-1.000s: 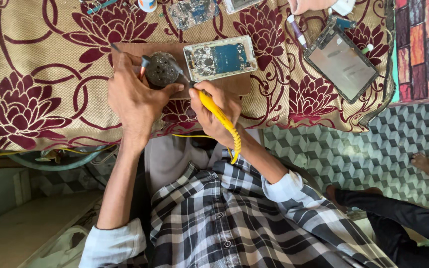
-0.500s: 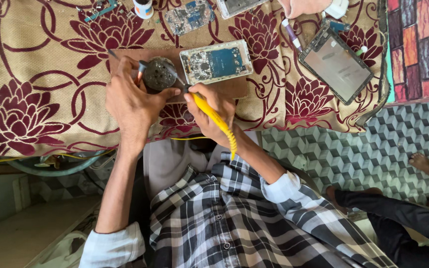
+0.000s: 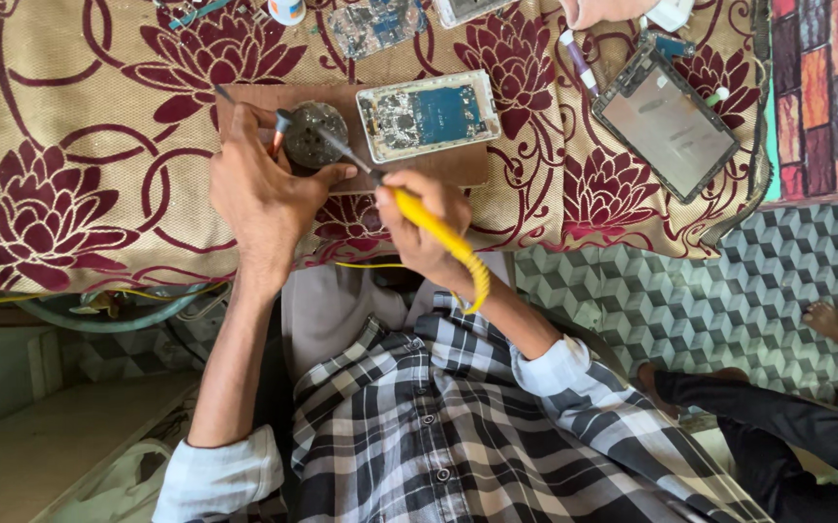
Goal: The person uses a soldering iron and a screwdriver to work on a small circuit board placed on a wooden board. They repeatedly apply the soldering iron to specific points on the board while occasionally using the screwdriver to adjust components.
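Observation:
My left hand grips a small round dark grey part on a brown board. My right hand holds a yellow-handled soldering iron; its metal tip reaches up and left onto the round part. Just right of the part, an opened phone with a bare circuit board lies on the same brown board. All of it rests on a tan cloth with dark red flowers.
A tablet-like screen lies at the right on the cloth. Another circuit board and a second opened phone sit at the top edge. Another person's hand shows at the top. Someone's legs stretch over the patterned floor.
The view has shifted slightly. Both hands stay on the round part and the soldering iron, with the tip still at the part.

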